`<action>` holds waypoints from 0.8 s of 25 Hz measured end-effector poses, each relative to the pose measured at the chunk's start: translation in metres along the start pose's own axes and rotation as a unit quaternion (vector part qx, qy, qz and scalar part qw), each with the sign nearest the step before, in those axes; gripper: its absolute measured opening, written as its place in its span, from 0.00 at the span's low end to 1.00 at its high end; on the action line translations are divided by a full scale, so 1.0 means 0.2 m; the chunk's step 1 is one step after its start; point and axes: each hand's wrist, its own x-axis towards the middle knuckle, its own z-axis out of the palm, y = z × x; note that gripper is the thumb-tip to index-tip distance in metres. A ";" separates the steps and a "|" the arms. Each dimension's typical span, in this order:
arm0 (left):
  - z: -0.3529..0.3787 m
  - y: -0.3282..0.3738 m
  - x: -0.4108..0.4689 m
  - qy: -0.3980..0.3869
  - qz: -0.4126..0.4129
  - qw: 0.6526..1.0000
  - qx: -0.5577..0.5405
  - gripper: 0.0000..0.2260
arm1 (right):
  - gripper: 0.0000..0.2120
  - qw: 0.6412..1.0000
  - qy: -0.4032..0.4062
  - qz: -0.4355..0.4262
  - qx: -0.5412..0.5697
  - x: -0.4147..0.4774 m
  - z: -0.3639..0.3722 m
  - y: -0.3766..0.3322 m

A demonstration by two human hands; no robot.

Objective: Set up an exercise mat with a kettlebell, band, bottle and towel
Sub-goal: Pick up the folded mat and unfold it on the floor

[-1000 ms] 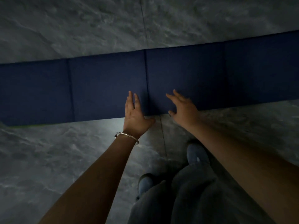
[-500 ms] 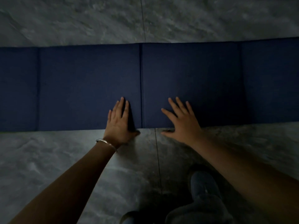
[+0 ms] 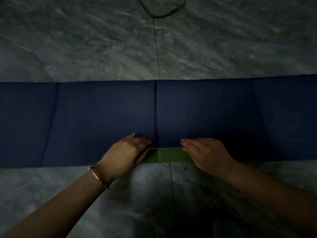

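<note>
Noting location first: the mat [image 3: 103,114] lies in a long strip across the floor [image 3: 85,40], blue face up. Its near edge is raised at the centre crease [image 3: 155,109], and a green surface [image 3: 171,156] shows beneath. — Inspector

And the hands? — Assessor

Left hand [image 3: 127,152], bracelet [image 3: 98,177] at the wrist, pinches the raised edge with fingers on top and thumb beneath. Right hand [image 3: 205,153] lays its fingers over the same edge just across the crease. Its thumb is hidden, so I cannot tell whether it grips. — Inspector

Hazards? — Assessor

Three, in my judgement. Both hands sit close together at the middle, so the long outer panels may lag or buckle as the layer opens, leaving the mat skewed. A one-sided grip could let the edge slip and flop back. What looks like the band [image 3: 160,16] lies on the floor beyond the far edge, and a flap thrown that way might land on it. Kettlebell, bottle and towel are not in view. — Inspector
</note>
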 end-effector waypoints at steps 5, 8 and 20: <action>-0.43 -0.03 0.23 0.048 -0.011 0.998 0.049 0.17 | 0.05 0.995 0.069 0.028 -0.069 0.34 -0.27 0.11; -0.69 -0.06 0.41 0.094 -0.005 0.987 0.132 0.14 | 0.05 0.987 0.107 0.030 -0.117 0.55 -0.47 0.20; -1.09 -0.41 1.26 0.227 -0.225 0.912 0.256 0.21 | 0.04 0.927 0.181 0.028 -0.327 1.57 -0.58 0.90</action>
